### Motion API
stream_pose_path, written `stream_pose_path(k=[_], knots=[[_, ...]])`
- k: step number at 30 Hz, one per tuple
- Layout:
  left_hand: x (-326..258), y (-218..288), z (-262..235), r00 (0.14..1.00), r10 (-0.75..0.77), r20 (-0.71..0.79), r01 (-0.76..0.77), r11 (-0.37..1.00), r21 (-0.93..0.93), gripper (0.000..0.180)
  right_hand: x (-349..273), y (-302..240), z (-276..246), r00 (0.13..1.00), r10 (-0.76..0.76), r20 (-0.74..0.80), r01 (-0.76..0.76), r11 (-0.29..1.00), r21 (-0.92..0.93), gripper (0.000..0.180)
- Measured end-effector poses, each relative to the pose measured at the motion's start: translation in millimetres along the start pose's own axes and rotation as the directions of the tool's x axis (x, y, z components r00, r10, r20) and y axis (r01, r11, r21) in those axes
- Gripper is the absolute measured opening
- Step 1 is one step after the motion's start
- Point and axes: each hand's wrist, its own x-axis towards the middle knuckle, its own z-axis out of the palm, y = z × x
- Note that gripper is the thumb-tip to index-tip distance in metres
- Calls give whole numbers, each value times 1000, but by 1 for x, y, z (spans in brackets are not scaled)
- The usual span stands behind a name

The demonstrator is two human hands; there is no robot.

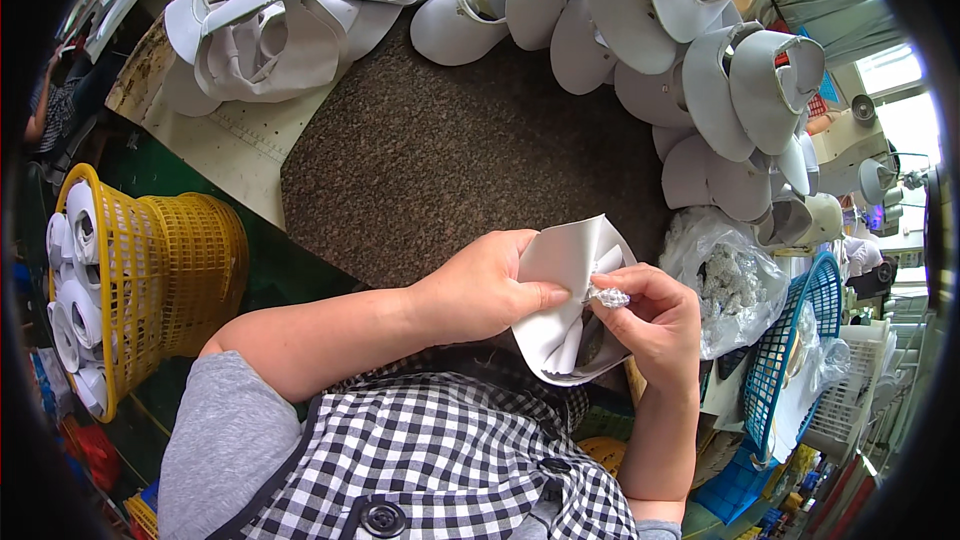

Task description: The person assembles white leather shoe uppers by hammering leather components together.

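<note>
In front of my apron, both hands hold a folded white piece (pixel 556 258), smooth like leather and resembling a shoe upper. My left hand (pixel 490 285) grips its left side, thumb pressed across the surface and fingers behind. On the right, my right hand (pixel 650 315) pinches a small silvery-white crinkled piece (pixel 610 297) between thumb and fingertips, against the white piece's opening. Whether the two are joined cannot be told. Below the hands, the curved lower edge of the white piece rests near my apron (pixel 430 450).
Several similar white uppers (pixel 455 28) line the far and right edges of the speckled brown tabletop (pixel 450 160). A clear plastic bag (pixel 725 280) of silvery pieces lies at right, beside a blue basket (pixel 800 360). Yellow baskets (pixel 195 270) with rolled white pieces stand left.
</note>
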Motion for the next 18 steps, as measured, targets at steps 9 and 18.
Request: stream_pose_path(k=[9, 18], knots=[[1, -1, -3, 1000, 7, 9, -7, 1000, -6, 31, 9, -8, -5, 978, 172, 118, -183, 978, 95, 17], [1, -3, -4, 1000, 7, -21, -7, 1000, 5, 33, 8, -5, 2, 995, 77, 57, -70, 990, -122, 17]])
